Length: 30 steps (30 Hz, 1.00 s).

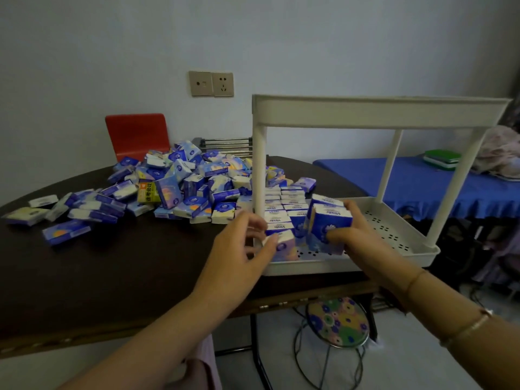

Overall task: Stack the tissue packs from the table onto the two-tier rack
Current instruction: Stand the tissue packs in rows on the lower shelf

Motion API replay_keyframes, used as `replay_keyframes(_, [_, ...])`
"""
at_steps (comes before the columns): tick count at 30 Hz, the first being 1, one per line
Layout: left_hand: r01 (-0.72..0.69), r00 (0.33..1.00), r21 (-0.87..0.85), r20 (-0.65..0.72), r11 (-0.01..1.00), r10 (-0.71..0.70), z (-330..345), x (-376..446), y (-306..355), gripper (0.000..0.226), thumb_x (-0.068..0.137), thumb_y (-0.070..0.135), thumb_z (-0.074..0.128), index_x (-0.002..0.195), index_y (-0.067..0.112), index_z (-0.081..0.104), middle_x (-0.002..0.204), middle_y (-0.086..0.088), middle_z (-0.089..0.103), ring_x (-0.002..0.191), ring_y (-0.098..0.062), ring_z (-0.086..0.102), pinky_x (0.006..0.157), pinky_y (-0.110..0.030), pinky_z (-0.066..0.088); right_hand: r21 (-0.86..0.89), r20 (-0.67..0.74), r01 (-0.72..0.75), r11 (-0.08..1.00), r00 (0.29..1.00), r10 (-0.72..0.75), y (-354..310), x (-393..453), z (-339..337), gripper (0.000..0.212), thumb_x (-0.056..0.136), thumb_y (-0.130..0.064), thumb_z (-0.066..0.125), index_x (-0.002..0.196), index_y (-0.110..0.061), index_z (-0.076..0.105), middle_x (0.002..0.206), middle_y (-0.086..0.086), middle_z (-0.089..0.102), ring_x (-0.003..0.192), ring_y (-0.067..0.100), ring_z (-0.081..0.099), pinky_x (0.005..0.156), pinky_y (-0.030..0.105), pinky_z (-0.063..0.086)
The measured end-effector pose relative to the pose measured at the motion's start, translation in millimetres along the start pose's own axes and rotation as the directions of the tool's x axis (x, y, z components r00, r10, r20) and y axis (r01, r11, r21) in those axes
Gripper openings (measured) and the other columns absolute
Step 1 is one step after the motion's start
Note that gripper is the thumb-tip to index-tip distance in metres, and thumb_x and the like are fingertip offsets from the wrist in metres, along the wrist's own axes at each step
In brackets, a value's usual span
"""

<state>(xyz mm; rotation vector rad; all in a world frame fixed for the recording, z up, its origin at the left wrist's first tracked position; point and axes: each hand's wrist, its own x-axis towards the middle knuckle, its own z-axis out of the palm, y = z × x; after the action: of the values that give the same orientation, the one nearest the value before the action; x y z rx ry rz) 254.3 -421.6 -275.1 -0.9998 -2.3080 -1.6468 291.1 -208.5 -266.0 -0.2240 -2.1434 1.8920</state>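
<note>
A white two-tier rack (394,254) stands at the right end of the dark table (118,271). Its lower tray holds rows of upright blue and white tissue packs (284,209) along the left side. My right hand (354,237) grips a small bundle of packs (327,225) upright over the lower tray, thumb on the front. My left hand (247,243) pinches one purple and white pack (282,246) at the tray's front left corner. A large loose heap of packs (180,187) lies on the table to the left. The upper tier (377,111) shows only its rim.
A red chair back (138,136) rises behind the table. A bed with a blue cover (422,184) lies at the right. A flowered stool (337,322) stands under the table's front edge. A yellow pack (148,192) sits in the heap.
</note>
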Motion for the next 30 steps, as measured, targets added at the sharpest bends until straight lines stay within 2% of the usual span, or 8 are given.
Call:
replay_keyframes(4, [-0.086, 0.996, 0.057, 0.027, 0.995, 0.084, -0.6, 4.9, -13.8, 0.019, 0.085, 0.016, 0.067, 0.102, 0.021, 0.058, 0.104, 0.009, 0.060, 0.103, 0.000, 0.059, 0.087, -0.020, 0.053, -0.085, 0.023, -0.073, 0.994, 0.997, 0.075, 6.3, 6.9, 2.1, 0.048, 0.081, 0.009, 0.058, 0.116, -0.019, 0.042, 0.113, 0.006, 0.056, 0.102, 0.021, 0.059, 0.072, 0.027, 0.053])
replay_keyframes(9, [-0.169, 0.979, 0.278, -0.062, 0.946, 0.193, 11.8, 6.1, -23.7, 0.042, 0.074, 0.031, 0.077, 0.104, 0.029, 0.047, 0.106, 0.020, 0.044, 0.103, 0.004, 0.045, 0.083, -0.003, 0.039, -0.226, 0.056, -0.112, 0.968, 0.990, 0.128, 9.2, 15.8, 3.5, 0.059, 0.080, 0.004, 0.063, 0.129, -0.018, 0.037, 0.133, 0.008, 0.045, 0.115, 0.019, 0.053, 0.070, 0.021, 0.052])
replay_keyframes(13, [0.009, 0.988, 0.229, -0.155, 0.973, 0.027, 20.0, 12.4, -29.5, 0.078, 0.063, 0.034, 0.085, 0.113, 0.034, 0.026, 0.118, 0.017, 0.029, 0.113, 0.003, 0.032, 0.077, -0.006, 0.034, -0.363, 0.066, -0.199, 0.910, 0.969, 0.238, 4.9, 19.7, 3.5, 0.074, 0.084, 0.001, 0.061, 0.143, -0.015, 0.018, 0.136, 0.006, 0.044, 0.115, 0.017, 0.048, 0.084, 0.026, 0.049])
replay_keyframes(17, [0.188, 0.982, 0.042, -0.029, 0.981, -0.187, 21.2, 26.4, -34.1, 0.096, 0.065, 0.025, 0.085, 0.137, 0.029, 0.023, 0.141, 0.012, 0.029, 0.129, -0.004, 0.031, 0.105, -0.023, 0.033, -0.499, 0.021, -0.252, 0.829, 0.953, 0.302, 6.8, 17.0, 0.2, 0.065, 0.088, -0.010, 0.061, 0.141, -0.012, 0.023, 0.128, 0.006, 0.050, 0.107, 0.015, 0.049, 0.083, 0.024, 0.043])
replay_keyframes(21, [0.272, 0.948, -0.049, 0.184, 0.961, -0.259, 19.2, 31.3, -33.0, 0.078, 0.076, 0.017, 0.077, 0.140, 0.026, 0.035, 0.139, 0.009, 0.049, 0.122, -0.002, 0.045, 0.099, -0.022, 0.037, -0.537, -0.033, -0.288, 0.793, 0.946, 0.322, 8.3, 17.8, 6.3, 0.051, 0.090, -0.016, 0.055, 0.135, -0.010, 0.031, 0.131, 0.009, 0.051, 0.105, 0.016, 0.049, 0.086, 0.026, 0.041])
replay_keyframes(25, [0.294, 0.941, -0.065, 0.192, 0.954, -0.278, 18.9, 30.9, -35.1, 0.067, 0.082, 0.008, 0.070, 0.140, 0.021, 0.040, 0.134, 0.006, 0.054, 0.123, -0.007, 0.049, 0.098, -0.021, 0.038, -0.603, 0.058, -0.257, 0.755, 0.930, 0.363, 4.2, 22.2, 12.1, 0.051, 0.090, -0.013, 0.048, 0.139, -0.013, 0.033, 0.135, 0.006, 0.050, 0.117, 0.019, 0.050, 0.100, 0.030, 0.040])
replay_keyframes(28, [0.309, 0.933, -0.038, 0.204, 0.950, -0.295, 15.0, 31.5, -39.1, 0.068, 0.083, 0.006, 0.069, 0.142, 0.021, 0.039, 0.137, 0.005, 0.053, 0.126, -0.010, 0.048, 0.099, -0.023, 0.038, -0.601, 0.095, -0.237, 0.763, 0.927, 0.363, 0.2, 17.2, 11.1, 0.046, 0.092, -0.013, 0.049, 0.137, -0.014, 0.039, 0.135, 0.003, 0.051, 0.110, 0.013, 0.049, 0.088, 0.021, 0.040])
replay_keyframes(30, [0.306, 0.931, -0.010, 0.211, 0.952, -0.297, 13.3, 32.5, -39.5, 0.068, 0.084, 0.006, 0.067, 0.144, 0.021, 0.037, 0.138, 0.005, 0.051, 0.126, -0.010, 0.046, 0.097, -0.021, 0.036, -0.650, 0.123, -0.198, 0.733, 0.925, 0.359, 2.7, 13.1, 10.3, 0.043, 0.094, -0.021, 0.051, 0.136, -0.017, 0.043, 0.134, -0.001, 0.052, 0.109, 0.010, 0.047, 0.091, 0.022, 0.034])
